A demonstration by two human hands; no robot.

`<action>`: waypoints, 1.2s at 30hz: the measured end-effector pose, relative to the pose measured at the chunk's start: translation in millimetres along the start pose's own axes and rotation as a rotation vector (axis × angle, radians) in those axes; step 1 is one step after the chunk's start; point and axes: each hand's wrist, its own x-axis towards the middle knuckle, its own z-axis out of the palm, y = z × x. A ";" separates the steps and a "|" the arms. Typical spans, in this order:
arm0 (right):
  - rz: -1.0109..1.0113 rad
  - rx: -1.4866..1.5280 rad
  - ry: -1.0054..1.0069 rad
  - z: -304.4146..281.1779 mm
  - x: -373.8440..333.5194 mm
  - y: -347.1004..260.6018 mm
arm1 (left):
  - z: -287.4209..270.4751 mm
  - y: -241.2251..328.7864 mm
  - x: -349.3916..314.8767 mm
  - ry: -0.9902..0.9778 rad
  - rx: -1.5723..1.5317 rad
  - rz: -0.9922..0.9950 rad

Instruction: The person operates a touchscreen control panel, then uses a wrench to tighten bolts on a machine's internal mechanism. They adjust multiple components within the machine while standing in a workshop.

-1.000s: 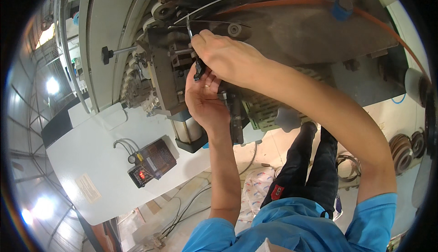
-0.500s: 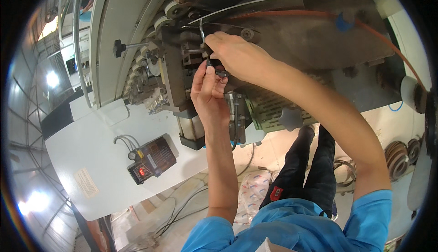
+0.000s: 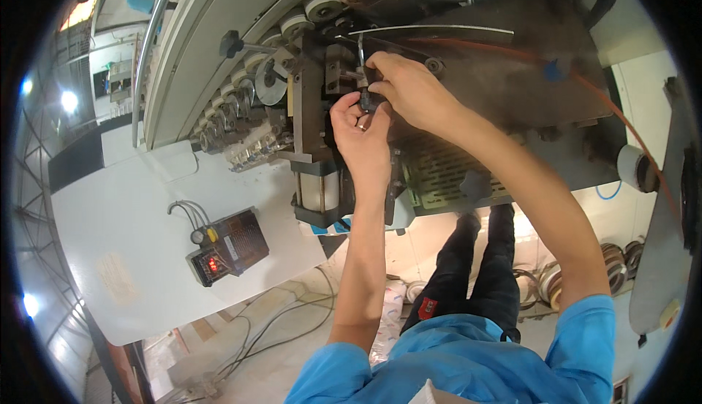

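Observation:
Over the machine's metal block, both of my hands are close together. In the pinched fingers of my left hand is a small black part, its exact kind not clear. My right hand, coming across from the right, has its fingers closed around a slim silver rod just above that part. The rod stands up toward a thin pale strip. Whether rod and black part are one piece cannot be made out, as the fingers cover the join.
White rollers line the machine's far left. A control box with a red display sits on a white panel. An orange hose bends down the right side. A slotted green plate is below my right forearm.
The view has shifted, so the machine appears farther right. My hands stay together at the same spot, with the left fingers slightly rearranged around the black part.

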 end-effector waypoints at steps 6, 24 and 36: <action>0.001 -0.017 0.013 -2.1 -1.7 -6.2 | 9.2 -6.7 -7.7 0.079 0.257 0.059; -0.020 -0.064 0.027 2.1 -5.5 -2.9 | 0.9 -0.4 -3.2 0.048 0.054 -0.039; -0.071 -0.083 0.055 2.2 -5.6 -4.4 | 4.6 0.8 -5.3 0.065 -0.070 -0.097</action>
